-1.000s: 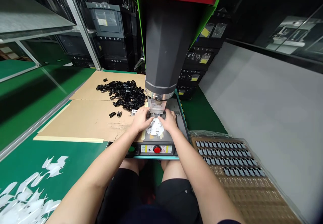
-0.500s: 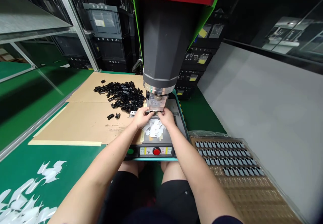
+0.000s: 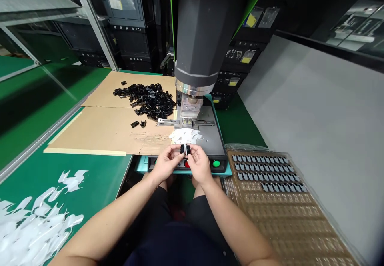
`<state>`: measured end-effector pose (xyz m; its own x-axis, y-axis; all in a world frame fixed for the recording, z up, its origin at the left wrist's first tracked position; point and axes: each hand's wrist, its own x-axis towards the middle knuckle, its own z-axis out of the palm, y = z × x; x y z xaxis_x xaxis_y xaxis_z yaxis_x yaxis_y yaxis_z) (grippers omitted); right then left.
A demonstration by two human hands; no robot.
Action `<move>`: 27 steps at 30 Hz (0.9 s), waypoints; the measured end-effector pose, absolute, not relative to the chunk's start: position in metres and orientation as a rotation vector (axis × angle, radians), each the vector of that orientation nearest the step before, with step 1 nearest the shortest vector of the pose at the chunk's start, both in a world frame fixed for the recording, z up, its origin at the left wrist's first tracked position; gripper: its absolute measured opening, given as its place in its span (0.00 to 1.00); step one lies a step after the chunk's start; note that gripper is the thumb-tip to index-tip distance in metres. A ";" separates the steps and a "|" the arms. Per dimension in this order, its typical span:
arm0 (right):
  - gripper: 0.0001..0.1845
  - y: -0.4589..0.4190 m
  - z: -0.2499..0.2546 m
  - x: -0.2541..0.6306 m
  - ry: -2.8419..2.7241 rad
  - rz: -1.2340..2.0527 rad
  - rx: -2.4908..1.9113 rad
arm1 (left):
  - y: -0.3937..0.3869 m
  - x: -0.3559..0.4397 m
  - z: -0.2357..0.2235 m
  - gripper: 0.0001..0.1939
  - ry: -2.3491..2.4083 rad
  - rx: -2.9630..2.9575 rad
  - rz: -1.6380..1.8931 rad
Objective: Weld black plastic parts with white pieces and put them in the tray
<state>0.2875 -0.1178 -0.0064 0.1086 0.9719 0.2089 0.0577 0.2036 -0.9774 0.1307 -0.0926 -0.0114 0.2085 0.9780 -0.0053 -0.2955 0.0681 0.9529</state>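
My left hand (image 3: 165,164) pinches one small black plastic part (image 3: 182,149) between thumb and fingertips. A second black plastic part (image 3: 188,149) sits in the fingertips of my right hand (image 3: 199,165). The two parts face each other a short way apart, with something pale showing between them. Both hands are held above the front edge of the press base, in front of its red button (image 3: 186,164). Just beyond them lies a heap of white film pieces (image 3: 186,136). Behind the heap is the metal fixture (image 3: 187,122), under the press head (image 3: 191,107).
Many black parts are piled (image 3: 151,100) on a cardboard sheet (image 3: 102,128) to the left. More white film pieces (image 3: 36,226) lie on the green table. At the right stands a brown tray (image 3: 270,214) with rows of grey pieces. A green button (image 3: 216,163) is on the press base.
Both hands have drawn back from the fixture under the press head toward my body. The black parts now show in my fingertips. The view has tilted downward.
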 end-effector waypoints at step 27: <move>0.17 -0.141 0.025 0.282 -0.707 1.329 -0.862 | -0.105 0.121 0.009 0.24 0.489 0.528 0.940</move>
